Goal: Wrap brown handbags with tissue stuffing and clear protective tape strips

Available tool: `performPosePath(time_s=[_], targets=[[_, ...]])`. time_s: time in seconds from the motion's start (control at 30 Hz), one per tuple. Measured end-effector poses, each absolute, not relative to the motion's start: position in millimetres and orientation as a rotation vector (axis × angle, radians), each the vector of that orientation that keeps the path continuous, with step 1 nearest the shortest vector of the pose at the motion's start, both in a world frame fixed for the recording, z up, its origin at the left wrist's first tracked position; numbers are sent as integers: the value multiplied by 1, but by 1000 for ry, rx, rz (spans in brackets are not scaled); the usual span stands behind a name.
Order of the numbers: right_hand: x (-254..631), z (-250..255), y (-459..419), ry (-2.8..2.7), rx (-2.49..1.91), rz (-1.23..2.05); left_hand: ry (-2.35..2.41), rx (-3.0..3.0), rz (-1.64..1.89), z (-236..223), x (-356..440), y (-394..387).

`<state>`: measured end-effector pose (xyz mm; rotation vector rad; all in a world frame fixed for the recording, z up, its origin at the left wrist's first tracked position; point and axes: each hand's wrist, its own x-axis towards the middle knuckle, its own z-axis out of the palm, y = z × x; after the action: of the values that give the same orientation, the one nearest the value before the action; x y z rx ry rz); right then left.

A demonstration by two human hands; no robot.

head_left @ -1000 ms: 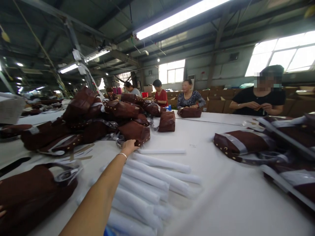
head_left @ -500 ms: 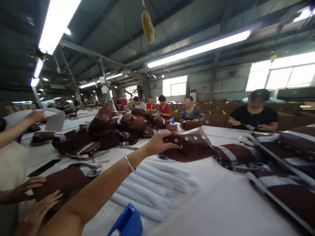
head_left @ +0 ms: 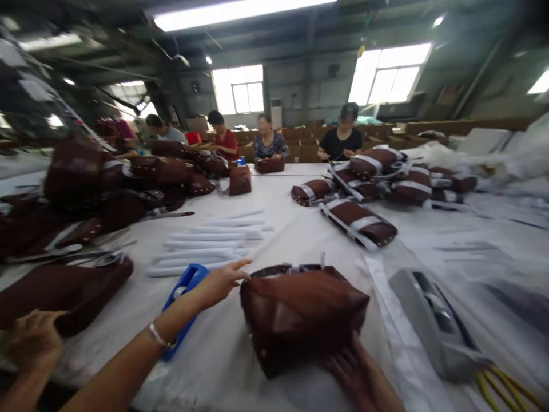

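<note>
A brown leather bag (head_left: 300,312) with studs stands on the white table (head_left: 295,234) right in front of me. My left hand (head_left: 219,281), a bracelet on its wrist, reaches in from the lower left with fingers stretched out, the fingertips at the bag's upper left rim. My right hand (head_left: 354,369) lies low against the bag's near right corner, fingers spread flat on the leather. Under my left forearm lies a blue tape dispenser (head_left: 183,294).
White rolled tubes (head_left: 210,243) lie beyond the bag. Brown bags are heaped at the left (head_left: 86,189); wrapped bags (head_left: 360,223) lie at the right. A grey tape dispenser (head_left: 433,320) sits at the near right. A co-worker's hand (head_left: 34,340) rests at far left; several people sit at the far end.
The brown bag came from arm's length across the table to right in front of me. My left hand let go of it; my right hand came up against it. The view swung right and down.
</note>
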<state>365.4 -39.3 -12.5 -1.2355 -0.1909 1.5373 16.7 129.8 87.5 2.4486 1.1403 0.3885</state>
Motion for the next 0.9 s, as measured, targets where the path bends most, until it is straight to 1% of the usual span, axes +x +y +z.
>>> performPosePath(time_s=[0.07,0.13,0.2,0.3,0.33,0.4,0.53,0.6,0.77,0.9], targets=[[364,-22,-66,-380,-1346,1536,1359,2365,581,75,20,100],[369,-19,-82,-777,-1505,1429,1467,2299,775,71,31,64],[380,-4,-84,-1227,-1574,1060,1390,2346,781,66,51,27],[396,24,-60,-1831,-1395,316,1354,2566,685,51,84,-16],[399,31,-48,-2012,-1326,142,1383,2640,665,45,92,-25],[400,38,-25,-2293,-1258,-49,1479,2731,659,35,104,-35],[393,27,2,-2425,-1279,-97,1626,2766,671,27,109,-36],[390,14,3,-2388,-1266,-105,1643,2776,663,24,108,-33],[382,-15,-8,-2176,-1193,-247,1653,2742,742,12,109,-25],[380,-12,-11,-2208,-1210,-281,1658,2779,695,18,116,-21]])
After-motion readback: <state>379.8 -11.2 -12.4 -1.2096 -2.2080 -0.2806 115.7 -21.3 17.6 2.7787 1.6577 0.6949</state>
